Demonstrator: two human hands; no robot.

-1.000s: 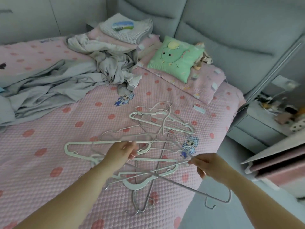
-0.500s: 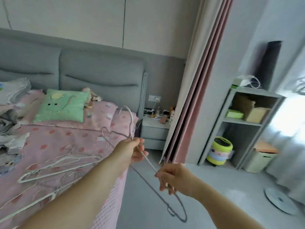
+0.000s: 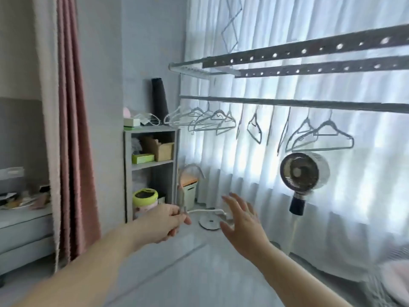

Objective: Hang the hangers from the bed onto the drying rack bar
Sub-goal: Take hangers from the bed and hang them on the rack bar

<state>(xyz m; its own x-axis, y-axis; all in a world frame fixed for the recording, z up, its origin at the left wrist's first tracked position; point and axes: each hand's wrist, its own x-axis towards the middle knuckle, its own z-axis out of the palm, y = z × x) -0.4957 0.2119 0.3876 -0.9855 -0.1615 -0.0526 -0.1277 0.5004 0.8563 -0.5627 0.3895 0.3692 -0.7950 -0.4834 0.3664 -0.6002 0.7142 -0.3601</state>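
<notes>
Two bare forearms are showing, skin uncovered along their whole visible length. The left forearm is appearing smooth and rounded, looking broadest at the bottom-left corner of the view and narrowing towards the wrist, where it is meeting the bare left hand. The right forearm is looking much the same, tapering from the bottom edge up to the bare right hand. Both hands are coming across soft and slightly smeared (the fingertips most of all), so nails and finer skin detail are not reading clearly.
</notes>
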